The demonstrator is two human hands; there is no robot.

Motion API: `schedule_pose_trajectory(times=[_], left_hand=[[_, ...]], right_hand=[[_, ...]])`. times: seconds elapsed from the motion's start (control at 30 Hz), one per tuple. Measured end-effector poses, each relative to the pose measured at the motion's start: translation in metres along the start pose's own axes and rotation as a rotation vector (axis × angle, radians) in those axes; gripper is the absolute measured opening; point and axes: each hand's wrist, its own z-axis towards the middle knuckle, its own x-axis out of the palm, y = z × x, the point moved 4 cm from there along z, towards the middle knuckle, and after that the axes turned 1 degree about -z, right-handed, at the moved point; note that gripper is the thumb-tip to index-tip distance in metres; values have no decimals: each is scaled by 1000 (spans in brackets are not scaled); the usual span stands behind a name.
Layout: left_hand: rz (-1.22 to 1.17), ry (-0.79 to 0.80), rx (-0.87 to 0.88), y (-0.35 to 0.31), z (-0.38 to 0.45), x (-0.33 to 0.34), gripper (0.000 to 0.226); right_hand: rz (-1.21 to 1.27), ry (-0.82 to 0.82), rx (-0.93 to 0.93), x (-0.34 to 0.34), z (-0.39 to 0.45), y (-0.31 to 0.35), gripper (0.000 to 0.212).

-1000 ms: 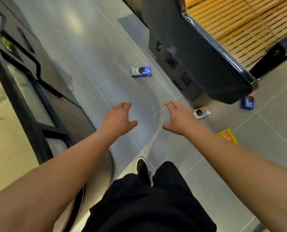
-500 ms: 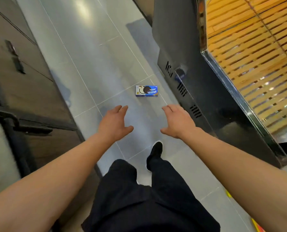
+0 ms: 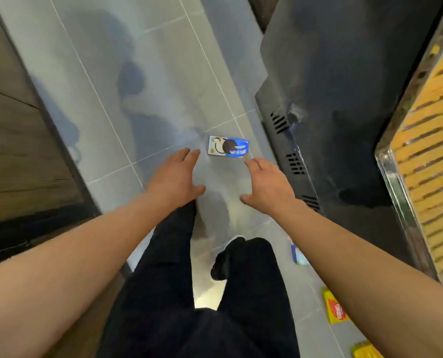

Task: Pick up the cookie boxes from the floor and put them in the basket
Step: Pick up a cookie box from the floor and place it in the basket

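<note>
Target box: flat blue-and-white cardboard cookie box (image 3: 228,147) with sandwich-cookie picture, lying on grey tiled floor (image 3: 143,73); print unreadable.
Hands: left hand (image 3: 175,177) and right hand (image 3: 267,186) spread, empty, just short of box.
Edges: black metal display cabinet (image 3: 344,99) right; aisle ahead free.
Other: yellow carton (image 3: 334,307), red logo illegible.

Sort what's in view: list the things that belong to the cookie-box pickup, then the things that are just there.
For the job: blue cookie box ahead on the floor; blue box by the right arm; yellow box; yellow box at the bottom edge; left hand; right hand.

Just there: black display case; dark cabinet.
</note>
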Motion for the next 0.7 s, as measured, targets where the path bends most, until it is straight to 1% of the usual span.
schedule_pose_trajectory(times=[0.1,0.2,0.27,0.33,0.4,0.5,0.57,0.7], left_hand=[[-4,28,-5,23,58,2,92],[-14,43,-6,39,105,19,93],[-20,52,-18,56,148,47,93],[-10,64,9,61,171,67,95],[-10,68,-6,78,216,105,97],[-3,71,21,95,269,155,99],[36,65,37,109,319,199,101],[145,77,96,128,394,277,110]], right_hand=[[19,16,16,3,59,1,86],[38,43,30,18,109,-5,80],[38,79,51,44,157,-16,78],[18,100,43,64,182,-24,82],[0,115,52,104,233,-39,88],[13,125,54,158,292,-56,94],[15,114,74,205,344,-77,97],[-33,91,123,275,415,-115,106]])
